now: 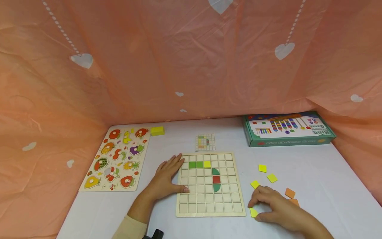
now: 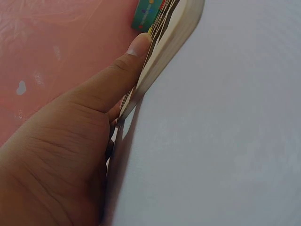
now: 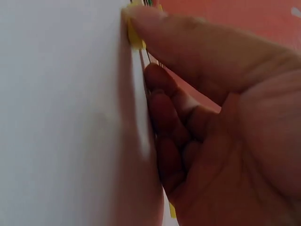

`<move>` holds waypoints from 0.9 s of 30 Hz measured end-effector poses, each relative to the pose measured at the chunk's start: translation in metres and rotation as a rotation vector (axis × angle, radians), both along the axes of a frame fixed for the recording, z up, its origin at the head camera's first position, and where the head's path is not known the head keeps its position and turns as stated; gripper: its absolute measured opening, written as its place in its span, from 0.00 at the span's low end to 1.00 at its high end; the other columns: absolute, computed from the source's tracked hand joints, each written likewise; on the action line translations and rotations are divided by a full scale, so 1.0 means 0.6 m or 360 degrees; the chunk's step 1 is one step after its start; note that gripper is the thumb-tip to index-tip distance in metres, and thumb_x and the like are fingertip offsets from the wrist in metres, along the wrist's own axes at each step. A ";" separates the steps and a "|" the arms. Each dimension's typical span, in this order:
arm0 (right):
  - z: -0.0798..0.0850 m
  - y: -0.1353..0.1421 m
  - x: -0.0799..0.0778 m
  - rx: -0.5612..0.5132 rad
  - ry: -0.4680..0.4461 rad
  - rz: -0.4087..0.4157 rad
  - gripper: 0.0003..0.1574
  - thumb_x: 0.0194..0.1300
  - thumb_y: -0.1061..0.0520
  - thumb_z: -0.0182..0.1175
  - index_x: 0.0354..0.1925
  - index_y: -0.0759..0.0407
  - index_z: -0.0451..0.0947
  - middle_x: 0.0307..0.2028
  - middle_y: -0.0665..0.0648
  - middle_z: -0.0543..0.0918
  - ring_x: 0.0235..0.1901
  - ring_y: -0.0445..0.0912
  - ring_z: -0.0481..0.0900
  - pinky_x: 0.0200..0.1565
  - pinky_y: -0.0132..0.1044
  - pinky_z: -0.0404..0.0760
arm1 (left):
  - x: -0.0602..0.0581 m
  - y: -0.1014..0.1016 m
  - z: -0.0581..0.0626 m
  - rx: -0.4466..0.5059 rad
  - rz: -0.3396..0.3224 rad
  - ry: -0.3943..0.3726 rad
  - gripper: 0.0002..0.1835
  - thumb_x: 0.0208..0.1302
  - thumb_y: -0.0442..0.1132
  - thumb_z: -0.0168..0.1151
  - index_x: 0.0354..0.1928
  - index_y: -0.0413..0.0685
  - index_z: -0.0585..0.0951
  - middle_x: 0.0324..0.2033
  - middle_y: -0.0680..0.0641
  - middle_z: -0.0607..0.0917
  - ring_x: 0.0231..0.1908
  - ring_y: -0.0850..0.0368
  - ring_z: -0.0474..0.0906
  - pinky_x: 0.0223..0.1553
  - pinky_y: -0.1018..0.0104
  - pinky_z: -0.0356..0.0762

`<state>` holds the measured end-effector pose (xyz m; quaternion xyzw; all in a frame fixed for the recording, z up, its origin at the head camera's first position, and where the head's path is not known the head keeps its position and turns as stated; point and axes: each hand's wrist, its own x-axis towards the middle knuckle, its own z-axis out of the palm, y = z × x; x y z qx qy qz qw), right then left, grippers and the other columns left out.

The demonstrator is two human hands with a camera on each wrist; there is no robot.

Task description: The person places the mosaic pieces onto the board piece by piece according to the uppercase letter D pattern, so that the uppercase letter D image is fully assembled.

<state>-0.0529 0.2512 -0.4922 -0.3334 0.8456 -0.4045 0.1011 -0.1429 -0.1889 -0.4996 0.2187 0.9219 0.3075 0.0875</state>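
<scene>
Orange cloth [image 1: 191, 59] with pale hearts hangs behind a white worktop [image 1: 304, 166]. Spread wide, the left hand [image 1: 165, 179] rests along the left side of a wooden grid board [image 1: 210, 214], its thumb on the squares. Two green squares and one yellow sit in a row there; lower right, a red square lies between two green rounded pieces. Right of the board, the right hand [image 1: 277, 205] pinches a yellow tile [image 1: 253, 212] between thumb and fingertip, just beside other yellow tiles [image 1: 272, 178] and orange tiles [image 1: 290, 193]. Farther back lie a pattern card [image 1: 211, 148] and a game box [image 1: 289, 143].
</scene>
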 end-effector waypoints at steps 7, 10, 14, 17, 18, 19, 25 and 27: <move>0.005 -0.010 0.001 0.0024 -0.0177 -0.0186 0.13 0.70 0.53 0.75 0.47 0.40 0.81 0.45 0.38 0.81 0.46 0.40 0.77 0.47 0.33 0.79 | -0.001 0.000 0.000 -0.0011 -0.0007 0.0003 0.67 0.50 0.70 0.83 0.86 0.47 0.63 0.86 0.52 0.52 0.85 0.47 0.41 0.81 0.41 0.35; 0.006 -0.015 0.000 -0.0062 -0.0249 -0.0324 0.10 0.72 0.57 0.74 0.47 0.45 0.84 0.42 0.41 0.84 0.38 0.40 0.78 0.39 0.33 0.79 | -0.001 0.000 0.000 -0.0014 -0.0007 0.0001 0.67 0.50 0.70 0.83 0.86 0.46 0.63 0.86 0.52 0.52 0.85 0.47 0.41 0.81 0.41 0.35; 0.003 -0.017 -0.004 -0.0235 -0.0230 -0.0386 0.12 0.73 0.63 0.72 0.50 0.48 0.88 0.43 0.46 0.87 0.36 0.42 0.81 0.36 0.32 0.81 | 0.000 0.001 0.000 -0.0014 -0.0005 -0.0002 0.67 0.50 0.70 0.83 0.86 0.46 0.63 0.86 0.51 0.52 0.85 0.47 0.41 0.81 0.41 0.35; 0.006 -0.020 -0.006 -0.0373 -0.0296 -0.0370 0.12 0.74 0.67 0.68 0.50 0.54 0.88 0.45 0.54 0.87 0.37 0.45 0.85 0.40 0.33 0.86 | 0.000 0.001 0.000 -0.0011 -0.0002 -0.0004 0.67 0.49 0.70 0.83 0.86 0.46 0.63 0.86 0.51 0.52 0.85 0.47 0.41 0.81 0.41 0.35; 0.008 -0.022 -0.007 -0.0407 -0.0346 -0.0370 0.12 0.75 0.68 0.67 0.51 0.56 0.87 0.47 0.56 0.86 0.38 0.46 0.87 0.42 0.34 0.87 | 0.000 0.001 0.000 -0.0010 -0.0001 -0.0005 0.67 0.49 0.70 0.83 0.86 0.46 0.63 0.86 0.51 0.52 0.85 0.47 0.41 0.81 0.41 0.35; 0.012 -0.025 -0.008 -0.0438 -0.0407 -0.0379 0.11 0.76 0.69 0.65 0.52 0.58 0.86 0.49 0.58 0.86 0.39 0.47 0.88 0.44 0.35 0.88 | 0.000 0.001 0.000 -0.0009 0.0001 -0.0005 0.67 0.49 0.70 0.83 0.86 0.46 0.63 0.86 0.51 0.52 0.85 0.47 0.41 0.81 0.41 0.35; 0.027 -0.048 -0.017 -0.0535 -0.0554 -0.0447 0.09 0.77 0.66 0.66 0.53 0.65 0.84 0.49 0.63 0.86 0.41 0.50 0.91 0.47 0.37 0.89 | 0.000 0.001 0.000 -0.0002 0.0004 -0.0002 0.67 0.49 0.70 0.83 0.86 0.47 0.63 0.86 0.52 0.52 0.85 0.47 0.42 0.81 0.41 0.35; 0.030 -0.059 -0.021 -0.0544 -0.0542 -0.0440 0.08 0.76 0.65 0.68 0.52 0.65 0.85 0.46 0.61 0.88 0.40 0.51 0.91 0.45 0.37 0.89 | 0.000 0.001 0.000 -0.0004 0.0003 -0.0001 0.67 0.49 0.70 0.83 0.86 0.47 0.63 0.86 0.51 0.52 0.85 0.47 0.41 0.81 0.41 0.35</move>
